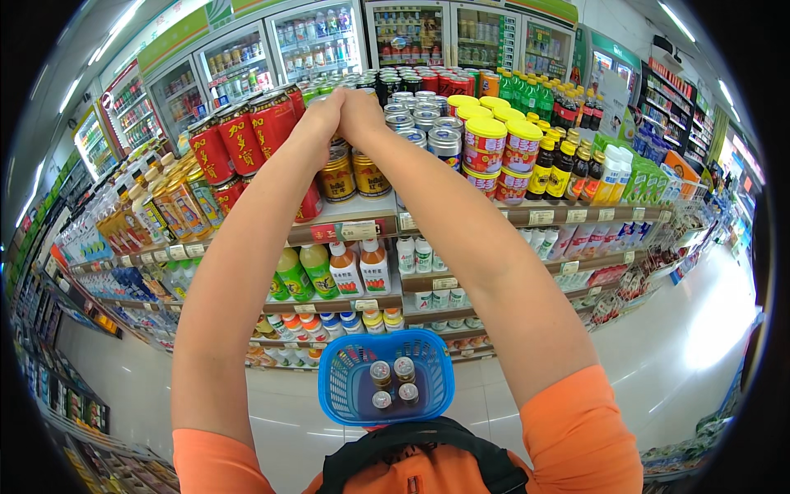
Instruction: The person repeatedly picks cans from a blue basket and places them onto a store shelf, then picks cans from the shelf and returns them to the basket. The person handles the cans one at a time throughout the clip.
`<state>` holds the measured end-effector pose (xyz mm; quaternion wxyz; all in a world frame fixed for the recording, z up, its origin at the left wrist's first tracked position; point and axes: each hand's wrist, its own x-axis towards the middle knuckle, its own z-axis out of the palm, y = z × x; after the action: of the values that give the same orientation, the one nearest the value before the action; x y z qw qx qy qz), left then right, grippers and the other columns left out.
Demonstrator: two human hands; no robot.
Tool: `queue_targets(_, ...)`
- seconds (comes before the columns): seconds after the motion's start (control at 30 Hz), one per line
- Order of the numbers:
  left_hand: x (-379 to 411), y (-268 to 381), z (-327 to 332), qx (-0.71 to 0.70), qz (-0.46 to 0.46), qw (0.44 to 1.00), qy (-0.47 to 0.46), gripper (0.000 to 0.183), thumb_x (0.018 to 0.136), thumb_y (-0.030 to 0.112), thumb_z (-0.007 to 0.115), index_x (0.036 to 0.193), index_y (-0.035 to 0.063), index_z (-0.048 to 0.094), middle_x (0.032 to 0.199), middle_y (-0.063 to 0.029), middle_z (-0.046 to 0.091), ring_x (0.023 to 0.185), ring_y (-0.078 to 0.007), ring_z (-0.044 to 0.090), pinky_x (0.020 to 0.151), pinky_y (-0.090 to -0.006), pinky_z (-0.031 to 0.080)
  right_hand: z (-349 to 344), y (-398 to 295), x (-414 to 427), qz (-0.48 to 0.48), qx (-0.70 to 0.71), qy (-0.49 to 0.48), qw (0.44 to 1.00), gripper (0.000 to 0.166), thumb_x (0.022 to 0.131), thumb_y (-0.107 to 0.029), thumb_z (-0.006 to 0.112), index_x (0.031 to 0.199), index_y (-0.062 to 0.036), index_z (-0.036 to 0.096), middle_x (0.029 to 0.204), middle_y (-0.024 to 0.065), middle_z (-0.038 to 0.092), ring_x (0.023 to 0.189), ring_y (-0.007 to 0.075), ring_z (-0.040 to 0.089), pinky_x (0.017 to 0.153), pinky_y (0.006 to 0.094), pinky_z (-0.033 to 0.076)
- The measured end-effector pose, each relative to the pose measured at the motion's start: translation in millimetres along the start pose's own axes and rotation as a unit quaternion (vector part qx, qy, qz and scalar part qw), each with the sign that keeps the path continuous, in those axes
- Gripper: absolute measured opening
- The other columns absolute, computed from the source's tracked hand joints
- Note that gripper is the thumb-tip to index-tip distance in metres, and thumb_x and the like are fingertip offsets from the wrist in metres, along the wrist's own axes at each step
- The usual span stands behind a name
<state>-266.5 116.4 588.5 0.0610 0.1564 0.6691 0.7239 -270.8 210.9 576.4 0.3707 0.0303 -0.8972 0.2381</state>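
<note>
Both arms reach forward over the top shelf of a drinks display. My left hand (321,123) and my right hand (360,113) meet above gold drink cans (337,176); the fingertips point away, and whether they hold a can is hidden. Large red cans (237,139) stand stacked left of my left hand. Silver-topped blue cans (444,147) are to the right of my right hand. Below, against my body, a blue plastic shopping basket (329,395) contains several upright cans (404,368) with silver lids.
Yellow-lidded tins (484,145), dark yellow-labelled bottles (561,170) and green soda bottles (531,96) fill the right of the shelf. Lower tiers carry green-labelled bottles (318,272). Glass-door drink fridges (318,43) line the back. Tiled floor (281,401) lies around the basket.
</note>
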Motion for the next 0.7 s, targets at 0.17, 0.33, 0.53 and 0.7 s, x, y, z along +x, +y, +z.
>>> queue_targets(0.17,11,-4,-5,-0.008,-0.006,0.999,-0.051,0.063,0.094,0.043,0.047,0.14,0.0014,0.033,0.146,-0.0144,0.031,0.136,-0.0239,0.026,0.112,-0.0389,0.018,-2,0,4,0.002,-0.068,-0.044,0.997,0.029,0.075,-0.026,0.064,0.092,-0.0027,0.067,0.097,0.0204,0.067,0.092,0.0376,0.064,0.08,0.043,0.052)
queue_targets(0.33,-8,0,0,-0.065,0.006,0.997,-0.043,0.046,0.097,0.034,0.049,0.13,0.0014,0.046,0.133,-0.0084,0.049,0.121,-0.0193,0.045,0.106,-0.0363,0.031,-6,0,2,0.003,-0.046,-0.011,0.999,0.028,0.073,-0.025,0.064,0.088,-0.0019,0.068,0.094,0.0209,0.067,0.089,0.0385,0.064,0.077,0.0443,0.052)
queue_targets(0.53,-74,-16,-43,-0.112,0.1,0.984,-0.096,0.044,0.098,0.034,0.047,0.127,0.0007,0.049,0.127,-0.0062,0.053,0.116,-0.0163,0.048,0.105,-0.0328,0.032,-14,-41,-42,-0.091,0.087,-0.047,0.991,0.024,0.074,-0.013,0.056,0.092,-0.0029,0.067,0.092,0.0198,0.067,0.09,0.0385,0.064,0.079,0.045,0.051)
queue_targets(0.7,-146,-80,-52,-0.095,0.072,0.977,-0.178,0.058,0.098,0.04,0.045,0.139,0.0001,0.039,0.14,-0.0097,0.044,0.131,-0.0169,0.038,0.11,-0.0328,0.026,-28,-12,-149,-0.112,0.217,-0.076,0.967,0.028,0.082,-0.009,0.058,0.109,-0.0029,0.06,0.09,0.0115,0.066,0.078,0.0229,0.065,0.07,0.0328,0.052)
